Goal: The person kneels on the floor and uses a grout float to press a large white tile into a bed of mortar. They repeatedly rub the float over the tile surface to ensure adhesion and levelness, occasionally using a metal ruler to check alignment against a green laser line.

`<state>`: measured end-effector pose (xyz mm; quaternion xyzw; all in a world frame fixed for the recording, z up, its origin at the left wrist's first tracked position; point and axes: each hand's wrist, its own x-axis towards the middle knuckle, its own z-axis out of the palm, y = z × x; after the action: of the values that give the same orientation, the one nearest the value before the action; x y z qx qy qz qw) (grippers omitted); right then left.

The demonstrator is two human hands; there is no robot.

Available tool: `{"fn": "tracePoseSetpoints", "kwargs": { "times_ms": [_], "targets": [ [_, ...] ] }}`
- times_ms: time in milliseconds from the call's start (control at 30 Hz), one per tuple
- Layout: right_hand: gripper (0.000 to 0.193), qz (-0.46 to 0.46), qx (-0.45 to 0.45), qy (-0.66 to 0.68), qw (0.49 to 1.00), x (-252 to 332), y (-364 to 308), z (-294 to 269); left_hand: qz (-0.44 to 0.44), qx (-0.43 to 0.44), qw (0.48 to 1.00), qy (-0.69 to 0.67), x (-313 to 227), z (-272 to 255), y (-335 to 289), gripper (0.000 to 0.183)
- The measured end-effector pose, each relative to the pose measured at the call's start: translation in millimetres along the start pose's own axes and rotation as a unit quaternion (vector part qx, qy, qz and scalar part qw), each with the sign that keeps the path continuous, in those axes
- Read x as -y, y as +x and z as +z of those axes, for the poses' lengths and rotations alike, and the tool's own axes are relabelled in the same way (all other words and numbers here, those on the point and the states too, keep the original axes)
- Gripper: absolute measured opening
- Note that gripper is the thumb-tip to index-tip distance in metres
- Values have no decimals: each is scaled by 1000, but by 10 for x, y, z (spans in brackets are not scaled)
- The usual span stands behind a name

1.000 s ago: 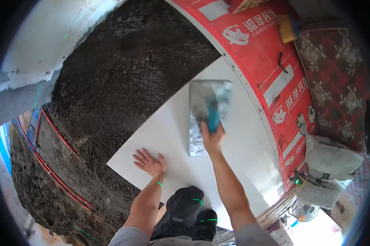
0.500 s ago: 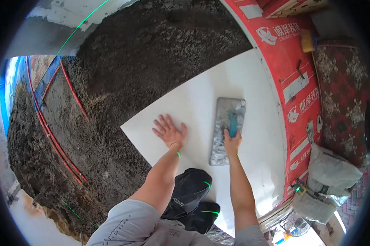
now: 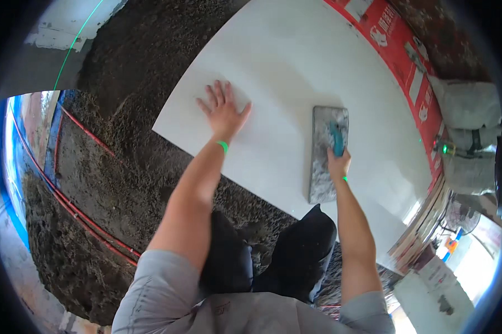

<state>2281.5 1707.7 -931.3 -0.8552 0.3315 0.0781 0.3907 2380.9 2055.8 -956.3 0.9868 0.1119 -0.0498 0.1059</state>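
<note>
A large white tile (image 3: pixel 273 61) lies over dark, damp mortar. My left hand (image 3: pixel 224 114) rests flat on it near its left corner, fingers spread and holding nothing. To the right, my right hand (image 3: pixel 339 165) is closed round the teal handle of a grey rectangular float (image 3: pixel 321 153). The float's plate, smeared with whitish residue, lies on the tile's face, so its underside is hidden. My dark-clad knees are at the tile's near edge.
Rough mortar (image 3: pixel 134 183) spreads left of the tile, with red pipes (image 3: pixel 89 220) along it. Red printed sheeting (image 3: pixel 392 42) borders the tile's far right side. Whitish sacks (image 3: pixel 468 106) and a fan (image 3: pixel 462 217) stand at right. A green laser line (image 3: pixel 70 53) crosses the upper-left wall.
My view has turned, and the tile appears rotated. My knees have drawn back toward the tile's near edge. The float and my right hand sit farther from my left hand, which stays flat.
</note>
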Motion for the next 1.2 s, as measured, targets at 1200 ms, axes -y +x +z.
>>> {"fn": "tracePoseSetpoints", "kwargs": {
  "times_ms": [1200],
  "targets": [
    [39, -187, 68, -153, 968, 1470, -423, 1590, 195, -34, 969, -146, 1609, -379, 15, 70]
  ]
}}
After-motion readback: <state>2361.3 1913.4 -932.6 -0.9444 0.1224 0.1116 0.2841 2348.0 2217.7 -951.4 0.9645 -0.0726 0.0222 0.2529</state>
